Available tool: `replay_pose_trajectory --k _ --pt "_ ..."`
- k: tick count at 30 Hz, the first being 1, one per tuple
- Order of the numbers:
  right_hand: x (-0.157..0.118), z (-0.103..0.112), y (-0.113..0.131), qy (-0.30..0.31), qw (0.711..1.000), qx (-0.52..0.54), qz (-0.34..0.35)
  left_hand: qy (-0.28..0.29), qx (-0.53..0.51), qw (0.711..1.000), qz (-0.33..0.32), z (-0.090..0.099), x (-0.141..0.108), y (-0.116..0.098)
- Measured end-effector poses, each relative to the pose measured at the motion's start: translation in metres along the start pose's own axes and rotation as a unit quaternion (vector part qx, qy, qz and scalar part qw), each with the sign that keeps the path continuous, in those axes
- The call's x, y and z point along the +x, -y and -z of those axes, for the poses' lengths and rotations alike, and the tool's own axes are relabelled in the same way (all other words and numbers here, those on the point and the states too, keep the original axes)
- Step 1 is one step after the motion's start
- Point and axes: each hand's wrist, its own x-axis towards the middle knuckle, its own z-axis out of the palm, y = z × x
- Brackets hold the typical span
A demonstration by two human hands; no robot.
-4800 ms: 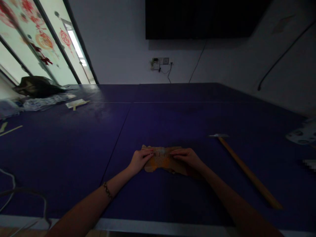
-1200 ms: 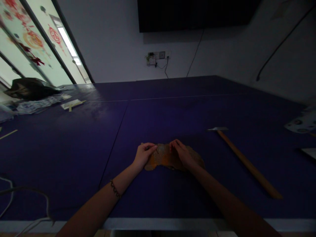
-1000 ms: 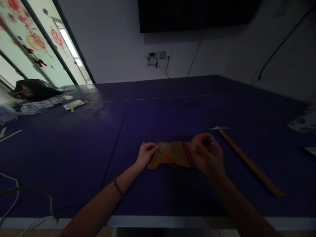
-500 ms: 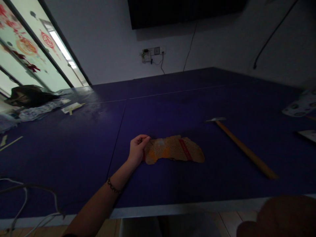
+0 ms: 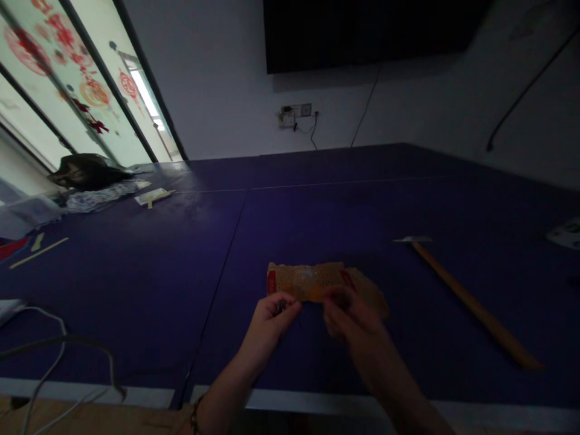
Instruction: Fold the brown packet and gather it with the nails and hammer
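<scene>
My left hand [image 5: 274, 317] is closed in a pinch on small dark metal pieces [image 5: 281, 306]; a thin one sticks out below the fingertips, too fine to name surely. To its right is my right hand [image 5: 356, 323], blurred, its fingers curled in; whatever they hold cannot be made out. Just beyond both hands a crumpled brown packet [image 5: 290, 279] with red bands and clear tape lies flat on the dark blue table [image 5: 317, 223]. The right hand covers part of the packet's near edge. A hammer [image 5: 471, 301] with a long wooden handle rests farther right.
White cables [image 5: 63, 344] loop over the table's near left edge. Far left are a black bag [image 5: 88, 172], a patterned cloth [image 5: 99, 196], a small white box [image 5: 153, 196] and yellow strips [image 5: 40, 252]. A wall socket [image 5: 294, 115] and a dark screen [image 5: 362, 36] are on the wall behind.
My left hand has come off the packet and moved nearer to me, with the small metal pieces in it. My right hand has risen from the lower right to beside it. The view has shifted.
</scene>
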Motion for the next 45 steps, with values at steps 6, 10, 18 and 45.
replay_pose_trajectory --k 6,10,18,45 --pt "0.015 -0.049 -0.027 -0.028 0.953 0.249 -0.171 -0.04 -0.049 0.997 0.041 0.001 -0.005 0.036" --pt "0.014 -0.047 -0.043 -0.073 0.962 0.216 -0.152 -0.057 -0.06 0.994 0.065 -0.001 -0.006 0.043" --pt "0.01 -0.049 -0.049 -0.113 0.991 -0.065 -0.006 -0.11 -0.067 0.992 0.011 -0.015 -0.005 0.043" --pt "0.01 -0.061 -0.054 -0.141 0.916 -0.307 0.214 -0.121 -0.306 0.943 0.041 -0.027 -0.011 0.041"
